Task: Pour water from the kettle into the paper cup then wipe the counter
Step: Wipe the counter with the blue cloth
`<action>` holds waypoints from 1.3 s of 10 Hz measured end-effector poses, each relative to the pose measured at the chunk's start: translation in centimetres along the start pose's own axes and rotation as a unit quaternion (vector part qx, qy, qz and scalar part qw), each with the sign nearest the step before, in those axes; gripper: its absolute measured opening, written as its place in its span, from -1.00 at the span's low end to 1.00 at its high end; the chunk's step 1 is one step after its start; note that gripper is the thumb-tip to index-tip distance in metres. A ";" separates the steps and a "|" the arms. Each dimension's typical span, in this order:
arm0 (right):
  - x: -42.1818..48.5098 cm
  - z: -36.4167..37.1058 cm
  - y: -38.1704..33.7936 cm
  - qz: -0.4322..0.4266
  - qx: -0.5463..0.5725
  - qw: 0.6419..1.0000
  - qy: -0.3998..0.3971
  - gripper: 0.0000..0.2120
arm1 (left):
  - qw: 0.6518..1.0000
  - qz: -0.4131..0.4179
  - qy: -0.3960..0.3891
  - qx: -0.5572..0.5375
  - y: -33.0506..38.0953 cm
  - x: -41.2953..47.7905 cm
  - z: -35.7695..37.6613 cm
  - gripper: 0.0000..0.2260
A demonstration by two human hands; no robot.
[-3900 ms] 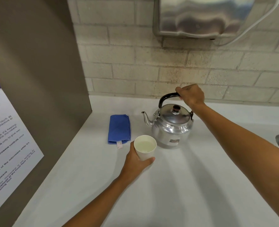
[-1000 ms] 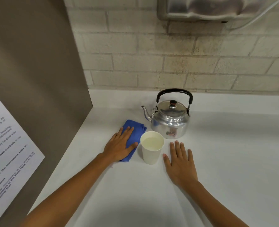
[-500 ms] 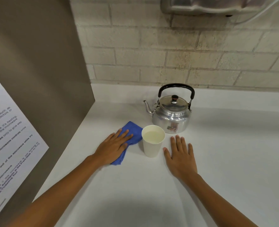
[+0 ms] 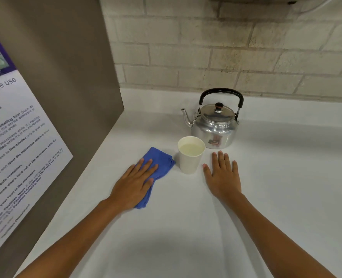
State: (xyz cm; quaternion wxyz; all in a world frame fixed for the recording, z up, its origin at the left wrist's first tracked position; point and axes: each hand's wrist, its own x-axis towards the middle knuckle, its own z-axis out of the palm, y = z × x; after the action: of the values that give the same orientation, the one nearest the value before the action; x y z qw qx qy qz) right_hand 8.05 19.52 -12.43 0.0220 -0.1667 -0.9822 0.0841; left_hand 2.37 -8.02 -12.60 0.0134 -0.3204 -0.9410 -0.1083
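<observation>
A silver kettle (image 4: pixel 216 127) with a black handle stands upright on the white counter (image 4: pixel 186 227), spout pointing left. In front of it a white paper cup (image 4: pixel 190 159) holds water. Left of the cup lies a blue cloth (image 4: pixel 162 163). My left hand (image 4: pixel 134 183) presses flat on the cloth's near part, fingers spread, covering much of it. My right hand (image 4: pixel 223 175) rests flat on the counter just right of the cup, palm down, holding nothing.
A brown panel (image 4: pixel 65 77) with a white microwave-use notice (image 4: pixel 11 147) walls off the left side. A brick wall (image 4: pixel 226 47) runs along the back, with a metal fixture at the top edge.
My left hand has slid the blue cloth toward me and leftward along the counter. Before that, it let go of the cup and my right hand left the kettle handle.
</observation>
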 end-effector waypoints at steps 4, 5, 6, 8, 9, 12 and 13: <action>0.2 0.1 0.0 0.003 -0.004 1.000 0.006 -0.39 | 0.999 -0.039 0.010 0.015 3.2 -2.2 0.5 -0.55; 0.1 0.2 0.0 0.005 -0.001 1.000 0.000 -0.39 | 1.000 0.010 0.001 -0.012 2.7 -4.9 -0.2 -0.52; 0.0 0.1 -0.1 0.005 -0.001 1.000 0.002 -0.39 | 0.999 -0.042 0.003 -0.006 2.0 -3.8 -0.8 -0.56; 0.0 0.0 -0.1 0.008 -0.004 1.000 -0.005 -0.40 | 0.992 -0.124 0.004 0.013 6.1 -2.0 0.0 -0.54; 0.0 0.1 0.0 0.003 -0.007 1.000 -0.006 -0.40 | 0.998 -0.066 0.018 0.001 7.8 -4.3 0.8 -0.54; -0.2 0.0 -0.2 0.004 -0.008 1.000 -0.002 -0.40 | 0.991 -0.132 0.034 0.012 4.5 -4.9 -0.5 -0.54; -0.1 0.0 -0.1 0.002 -0.008 1.000 -0.004 -0.40 | 0.988 -0.149 0.033 0.000 7.3 -3.8 0.1 -0.53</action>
State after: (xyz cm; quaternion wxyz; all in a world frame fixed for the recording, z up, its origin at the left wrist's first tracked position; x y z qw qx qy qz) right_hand 8.11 19.36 -12.41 0.0165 -0.1689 -0.9825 0.0772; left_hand 9.78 -4.65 -11.67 0.0284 -0.1729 -0.9772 -0.1196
